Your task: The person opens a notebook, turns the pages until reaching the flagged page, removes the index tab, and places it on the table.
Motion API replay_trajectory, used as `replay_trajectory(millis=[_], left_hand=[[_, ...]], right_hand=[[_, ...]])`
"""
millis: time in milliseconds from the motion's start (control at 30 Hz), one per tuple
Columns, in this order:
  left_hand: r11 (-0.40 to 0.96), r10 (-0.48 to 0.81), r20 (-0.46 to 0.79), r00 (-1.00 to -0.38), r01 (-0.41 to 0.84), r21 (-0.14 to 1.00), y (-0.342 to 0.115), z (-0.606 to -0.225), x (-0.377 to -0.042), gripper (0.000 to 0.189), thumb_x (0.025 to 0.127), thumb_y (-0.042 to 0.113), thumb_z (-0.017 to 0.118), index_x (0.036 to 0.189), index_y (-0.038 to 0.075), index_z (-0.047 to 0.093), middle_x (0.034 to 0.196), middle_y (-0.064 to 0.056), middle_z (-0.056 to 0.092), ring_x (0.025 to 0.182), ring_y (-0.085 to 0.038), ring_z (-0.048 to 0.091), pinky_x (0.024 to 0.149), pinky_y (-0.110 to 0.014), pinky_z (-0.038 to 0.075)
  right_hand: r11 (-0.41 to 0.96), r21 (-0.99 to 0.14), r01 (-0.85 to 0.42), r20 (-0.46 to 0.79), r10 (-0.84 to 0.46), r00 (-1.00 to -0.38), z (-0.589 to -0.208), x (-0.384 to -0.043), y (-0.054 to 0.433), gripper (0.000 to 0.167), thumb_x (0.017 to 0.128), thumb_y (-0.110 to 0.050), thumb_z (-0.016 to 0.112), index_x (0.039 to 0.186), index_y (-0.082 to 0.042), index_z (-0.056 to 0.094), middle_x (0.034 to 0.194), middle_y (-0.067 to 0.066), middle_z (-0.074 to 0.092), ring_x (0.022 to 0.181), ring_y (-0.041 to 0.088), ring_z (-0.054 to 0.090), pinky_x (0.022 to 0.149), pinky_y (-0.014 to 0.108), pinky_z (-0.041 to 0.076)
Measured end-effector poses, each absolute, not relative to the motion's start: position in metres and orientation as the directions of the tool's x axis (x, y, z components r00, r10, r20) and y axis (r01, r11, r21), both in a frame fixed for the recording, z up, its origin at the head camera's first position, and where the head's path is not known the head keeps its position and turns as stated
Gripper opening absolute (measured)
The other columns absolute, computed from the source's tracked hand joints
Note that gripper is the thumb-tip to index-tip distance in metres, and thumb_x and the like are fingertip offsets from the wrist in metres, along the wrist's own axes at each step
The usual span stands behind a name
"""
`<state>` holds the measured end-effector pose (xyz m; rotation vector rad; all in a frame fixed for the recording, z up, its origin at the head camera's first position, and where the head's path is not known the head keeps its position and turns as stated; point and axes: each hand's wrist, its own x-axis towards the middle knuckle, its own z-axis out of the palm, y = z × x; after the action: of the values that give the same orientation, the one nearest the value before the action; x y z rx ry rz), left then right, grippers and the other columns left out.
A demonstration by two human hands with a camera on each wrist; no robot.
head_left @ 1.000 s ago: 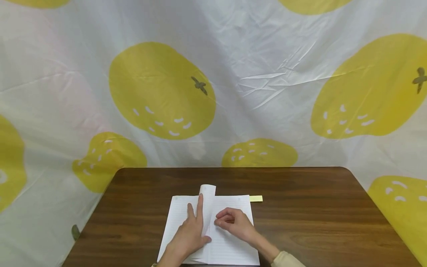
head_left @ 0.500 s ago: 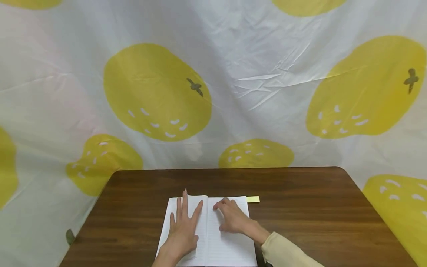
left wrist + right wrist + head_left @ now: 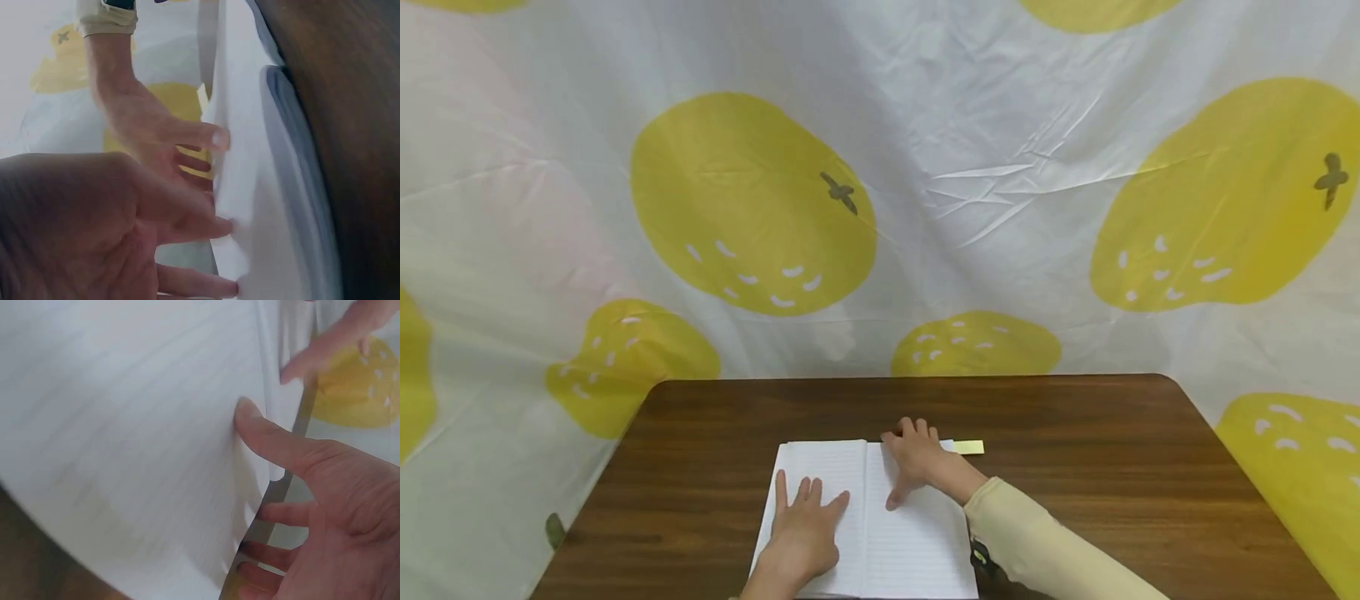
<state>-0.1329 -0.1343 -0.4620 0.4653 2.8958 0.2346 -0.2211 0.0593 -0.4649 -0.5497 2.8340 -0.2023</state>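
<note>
A lined notebook (image 3: 917, 546) lies spread on the table, its white pages facing up. On the left page rests my left hand (image 3: 801, 537), fingers spread and fingertips touching the paper. My right hand (image 3: 917, 458) is over the top of the right page; its thumb (image 3: 253, 415) touches the paper while the other fingers reach past the top edge. In the left wrist view the notebook's stacked pages (image 3: 294, 150) show from the near edge. A yellow sticky tab (image 3: 970, 447) sticks out at the notebook's upper right corner.
The dark wooden table (image 3: 1112, 483) extends around the notebook on both sides and behind it. A white curtain (image 3: 985, 167) with large yellow fruit prints hangs behind the table. Under the right forearm a small black object (image 3: 981, 557) shows beside the notebook.
The raised leaf has been laid flat on the left side. My left hand has moved left, then back toward me down the left page. My right hand has moved up to the right page's top edge.
</note>
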Motion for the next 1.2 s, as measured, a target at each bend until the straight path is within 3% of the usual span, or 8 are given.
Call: replay_trajectory(millis=[167, 267, 400, 600, 900, 1200], left_hand=[[0.895, 0.339, -0.227, -0.913, 0.239, 0.376, -0.138, -0.466, -0.134, 0.052, 0.093, 0.024, 0.067, 0.141, 0.004, 0.057, 0.145, -0.04, 0.046, 0.131, -0.058, 0.048, 0.107, -0.072, 0.036], [0.875, 0.35, -0.213, -0.912, 0.238, 0.421, -0.137, -0.471, -0.135, 0.062, 0.093, 0.032, 0.07, 0.144, 0.002, 0.053, 0.142, -0.046, 0.042, 0.127, -0.064, 0.048, 0.097, -0.071, 0.046], [0.878, 0.365, -0.161, -0.917, 0.282, 0.387, -0.131, -0.478, -0.137, 0.071, 0.088, 0.039, 0.076, 0.147, 0.01, 0.051, 0.134, -0.05, 0.045, 0.117, -0.067, 0.053, 0.086, -0.067, 0.053], [0.888, 0.371, -0.125, -0.92, 0.311, 0.339, -0.126, -0.481, -0.139, 0.074, 0.083, 0.043, 0.08, 0.147, 0.016, 0.054, 0.126, -0.05, 0.051, 0.109, -0.065, 0.058, 0.082, -0.064, 0.056], [0.9, 0.342, -0.115, -0.933, 0.29, 0.325, -0.125, -0.48, -0.139, 0.074, 0.08, 0.042, 0.082, 0.145, 0.017, 0.056, 0.125, -0.049, 0.053, 0.108, -0.064, 0.059, 0.082, -0.063, 0.056], [0.906, 0.321, -0.138, -0.937, 0.262, 0.331, -0.128, -0.48, -0.137, 0.075, 0.082, 0.043, 0.08, 0.147, 0.018, 0.053, 0.13, -0.049, 0.049, 0.113, -0.068, 0.055, 0.087, -0.066, 0.054]], right_hand=[[0.935, -0.143, -0.324, -0.263, -0.352, -0.898, -0.463, -0.225, 0.052, 0.102, 0.057, -0.044, 0.099, 0.143, -0.012, 0.055, 0.138, 0.018, 0.049, 0.127, 0.037, 0.043, 0.109, 0.053, 0.036], [0.936, -0.111, -0.334, -0.258, -0.351, -0.9, -0.461, -0.223, 0.049, 0.098, 0.059, -0.044, 0.098, 0.142, -0.012, 0.056, 0.141, 0.019, 0.051, 0.129, 0.038, 0.045, 0.111, 0.053, 0.037], [0.931, -0.025, -0.365, -0.226, -0.361, -0.905, -0.461, -0.216, 0.046, 0.097, 0.06, -0.047, 0.096, 0.142, -0.013, 0.057, 0.143, 0.016, 0.054, 0.132, 0.037, 0.048, 0.112, 0.052, 0.038], [0.912, 0.064, -0.405, -0.15, -0.392, -0.908, -0.462, -0.208, 0.048, 0.092, 0.063, -0.054, 0.093, 0.137, -0.011, 0.061, 0.139, 0.013, 0.059, 0.126, 0.037, 0.054, 0.106, 0.052, 0.043], [0.903, 0.042, -0.427, -0.011, -0.426, -0.904, -0.464, -0.193, 0.068, 0.086, 0.068, -0.055, 0.09, 0.13, -0.003, 0.063, 0.123, 0.016, 0.066, 0.109, 0.037, 0.061, 0.096, 0.052, 0.048], [0.926, -0.046, -0.374, 0.024, -0.373, -0.928, -0.472, -0.18, 0.094, 0.083, 0.072, -0.047, 0.089, 0.134, 0.0, 0.06, 0.123, 0.019, 0.064, 0.111, 0.042, 0.06, 0.098, 0.056, 0.047]])
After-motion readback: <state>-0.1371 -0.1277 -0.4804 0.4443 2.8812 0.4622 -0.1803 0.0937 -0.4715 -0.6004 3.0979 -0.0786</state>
